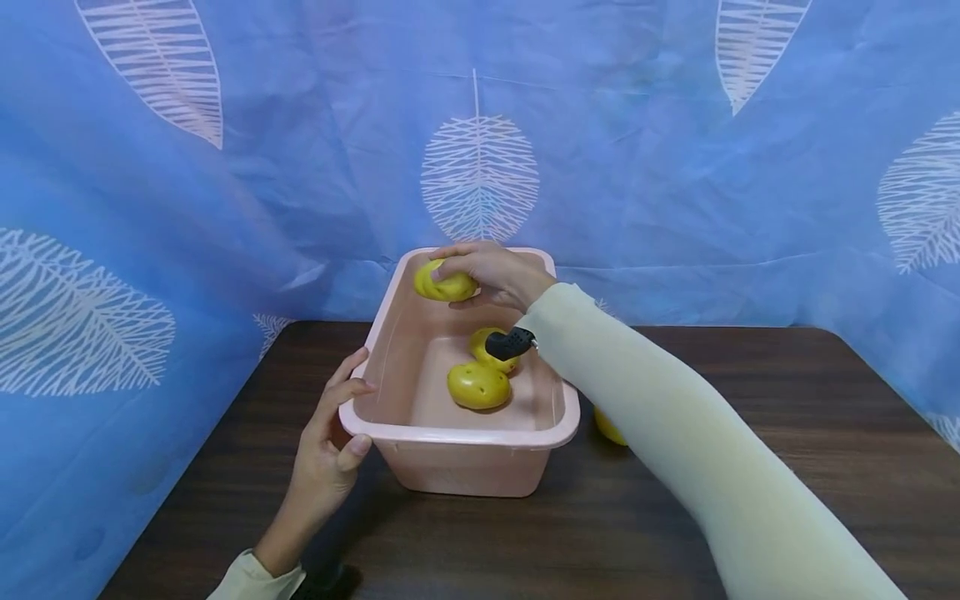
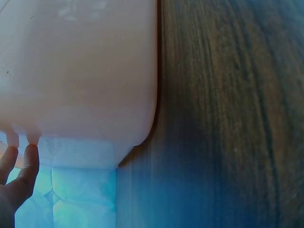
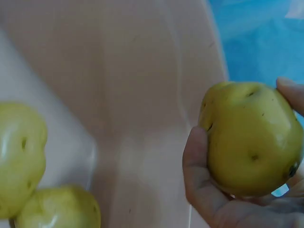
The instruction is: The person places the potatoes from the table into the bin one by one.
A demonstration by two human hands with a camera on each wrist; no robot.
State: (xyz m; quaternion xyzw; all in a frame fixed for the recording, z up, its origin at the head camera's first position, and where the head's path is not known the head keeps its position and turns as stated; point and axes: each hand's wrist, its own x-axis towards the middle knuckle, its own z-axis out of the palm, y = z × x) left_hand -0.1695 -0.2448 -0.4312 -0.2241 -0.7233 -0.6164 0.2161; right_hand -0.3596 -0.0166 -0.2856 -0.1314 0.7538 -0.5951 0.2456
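With the left hand (image 1: 326, 446), grips the near left corner of the pink basin (image 1: 465, 437), index finger over the rim and thumb against the outside. On the dark table (image 1: 450, 546), just right of the basin's near end, shows what looks like an outside potato (image 1: 606, 427), partly hidden by the right sleeve (image 1: 675, 400). On the basin's floor, right of its middle, shows a near potato (image 1: 478, 386) and, just beyond, a far potato (image 1: 480, 343). Over the basin's far left part, with the right hand (image 1: 495, 271), clamps thumb and fingers round a held potato (image 1: 442, 283). Seems part-way through a filling: counts two in, one held over the basin, not yet released, and one left outside. Cannot tell whether more lie behind the sleeve. Behind the basin, shows a blue curtain (image 1: 637, 167).
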